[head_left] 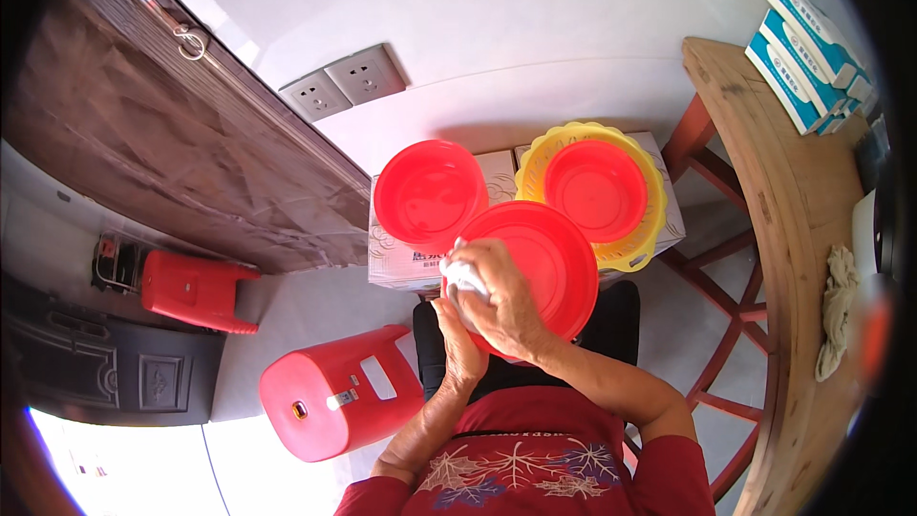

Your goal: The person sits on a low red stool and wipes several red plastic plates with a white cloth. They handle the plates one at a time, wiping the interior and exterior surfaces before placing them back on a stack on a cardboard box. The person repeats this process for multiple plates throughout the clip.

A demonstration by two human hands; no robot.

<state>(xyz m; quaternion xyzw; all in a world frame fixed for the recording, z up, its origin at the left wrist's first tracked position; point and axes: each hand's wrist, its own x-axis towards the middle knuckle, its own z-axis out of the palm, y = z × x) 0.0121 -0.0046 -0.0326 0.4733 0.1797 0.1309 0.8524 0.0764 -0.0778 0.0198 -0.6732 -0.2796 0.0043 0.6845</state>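
A red plastic basin (pixel 552 263) rests over my lap, tilted a little, with its inside facing up. My left hand (pixel 462 352) grips its near-left rim from outside. Bunched in the fingers of my right hand (pixel 508 304) is a white cloth (pixel 464 277), pressed against the basin's left rim. Beyond it, a second red basin (pixel 430 193) sits at the left on a cardboard box (pixel 390 260). To the right, a third, smaller-looking red basin (pixel 594 193) lies inside a yellow scalloped basket (pixel 655 201).
A red plastic stool (pixel 320 397) stands at my left, with another red stool (pixel 191 289) farther off. On the right is a wooden table (pixel 764 162) bearing blue-and-white boxes (pixel 802 53) and a crumpled cloth (pixel 839 311). A brown curtain (pixel 191 124) hangs at the left.
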